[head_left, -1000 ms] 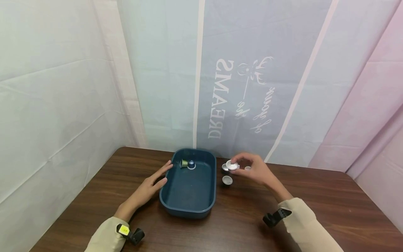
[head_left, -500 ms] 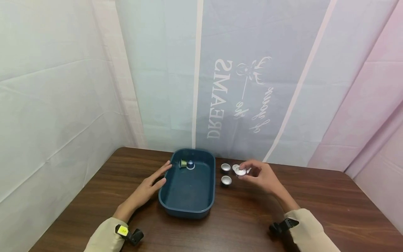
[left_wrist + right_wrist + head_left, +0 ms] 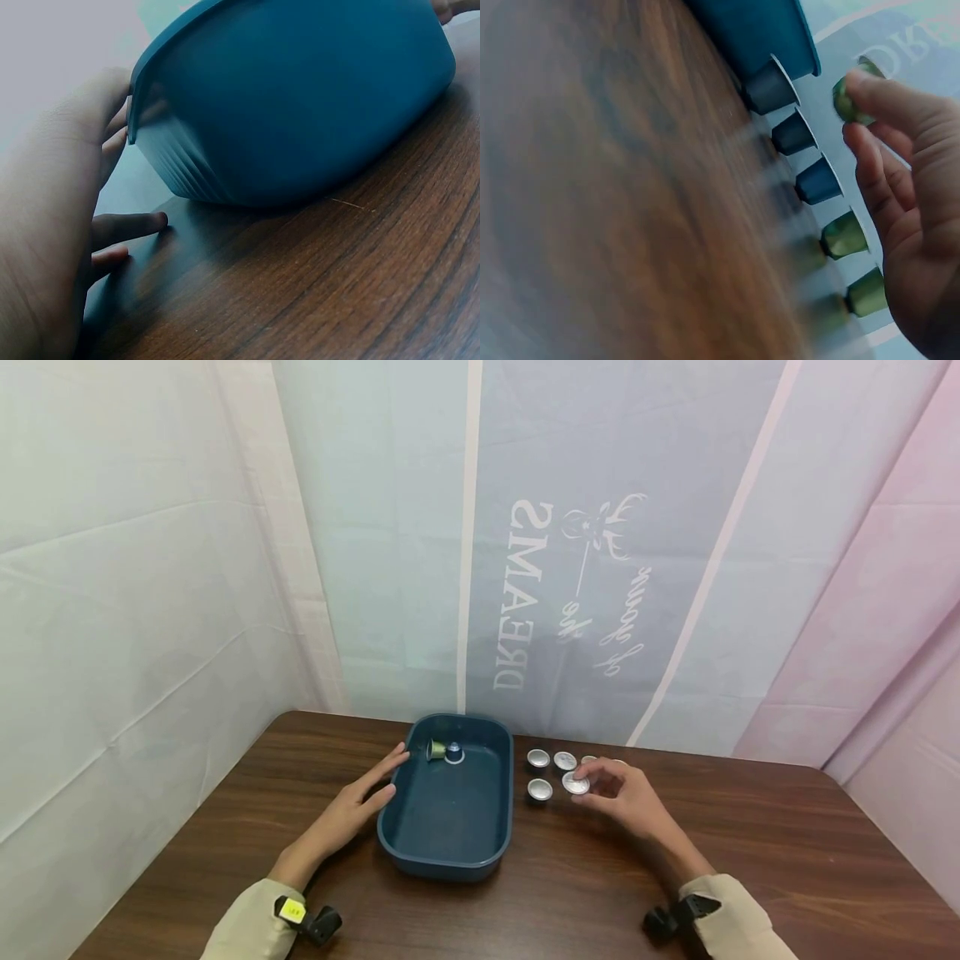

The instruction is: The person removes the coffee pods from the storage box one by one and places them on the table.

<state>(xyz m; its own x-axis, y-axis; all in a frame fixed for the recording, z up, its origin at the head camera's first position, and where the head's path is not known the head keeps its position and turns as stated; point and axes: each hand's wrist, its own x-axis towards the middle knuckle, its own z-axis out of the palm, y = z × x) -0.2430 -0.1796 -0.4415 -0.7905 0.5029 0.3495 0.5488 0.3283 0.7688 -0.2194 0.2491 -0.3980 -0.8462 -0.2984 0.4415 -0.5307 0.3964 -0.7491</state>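
Note:
My right hand (image 3: 626,793) pinches a coffee capsule (image 3: 575,783) between thumb and fingers, its silver lid up. In the right wrist view the held capsule (image 3: 842,101) has a green body and hangs above the table. Close by, several capsules stand lid up: two dark ones (image 3: 771,88), a blue one (image 3: 820,180) and green ones (image 3: 846,234). My left hand (image 3: 348,806) rests with extended fingers at the left rim of a blue plastic bin (image 3: 450,818). Inside the bin, a green capsule (image 3: 436,749) lies on its side beside a blue capsule (image 3: 454,751).
The dark brown wooden table (image 3: 570,893) stretches to either side of the bin. Behind it hangs a pale printed cloth (image 3: 390,568) with mirrored lettering, and more cloth closes off the sides.
My right hand, with the capsule pinched, has moved right and a little nearer to me, uncovering standing capsules behind it. The left hand stays at the bin's rim.

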